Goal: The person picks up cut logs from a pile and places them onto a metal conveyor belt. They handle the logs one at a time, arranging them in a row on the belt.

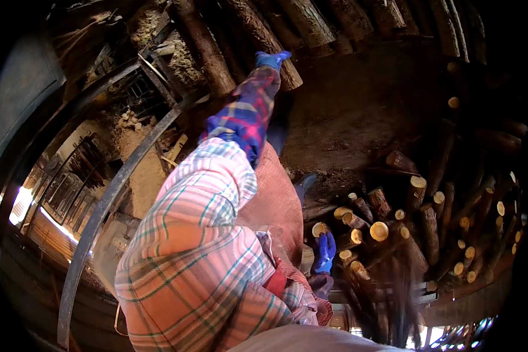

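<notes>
Bark-covered log (265,40) lies beneath the gloved left hand (271,60).

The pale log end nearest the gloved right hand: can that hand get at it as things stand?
Probably yes: the right hand is right next to the log end, with nothing visible between them.

Blue gloves (270,60), orange plaid shirt (182,234), dark forearm sleeve (240,120) — red-checked

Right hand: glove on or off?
On: a blue glove covers what shows of the right hand, near the cut logs.
</notes>
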A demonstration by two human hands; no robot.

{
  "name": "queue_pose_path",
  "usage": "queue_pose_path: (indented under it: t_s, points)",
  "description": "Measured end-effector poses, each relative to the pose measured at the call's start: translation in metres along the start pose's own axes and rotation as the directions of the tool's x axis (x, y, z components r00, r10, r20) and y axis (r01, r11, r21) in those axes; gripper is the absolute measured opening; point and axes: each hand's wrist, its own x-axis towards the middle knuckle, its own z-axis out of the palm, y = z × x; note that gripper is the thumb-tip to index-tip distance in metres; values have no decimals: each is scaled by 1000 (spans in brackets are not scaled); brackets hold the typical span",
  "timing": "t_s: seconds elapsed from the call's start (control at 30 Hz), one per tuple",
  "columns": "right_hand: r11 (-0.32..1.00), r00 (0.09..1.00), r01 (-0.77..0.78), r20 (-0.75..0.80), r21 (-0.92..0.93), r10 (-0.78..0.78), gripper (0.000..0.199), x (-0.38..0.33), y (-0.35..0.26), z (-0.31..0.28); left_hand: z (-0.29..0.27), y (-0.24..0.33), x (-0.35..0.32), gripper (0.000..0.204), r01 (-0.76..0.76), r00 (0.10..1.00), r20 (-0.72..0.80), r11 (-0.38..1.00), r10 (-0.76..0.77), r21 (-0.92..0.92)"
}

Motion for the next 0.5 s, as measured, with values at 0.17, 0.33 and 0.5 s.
queue_pose_path:
  t_s: [0.17,0.33,0.5]
  points:
    - [994,952,81,291,69,-97,53,23,-16,-1,-110,-10,-53,26,350,653,718,746,240,-567]
    - [904,757,34,579,427,-302,52,14,-72,51,-166,-49,-166,28,468,308,924,810,225,-353]
    - [830,601,398,573,391,-558,76,2,-99,38,-98,-151,-268,33,127,153,987,989,58,-78]
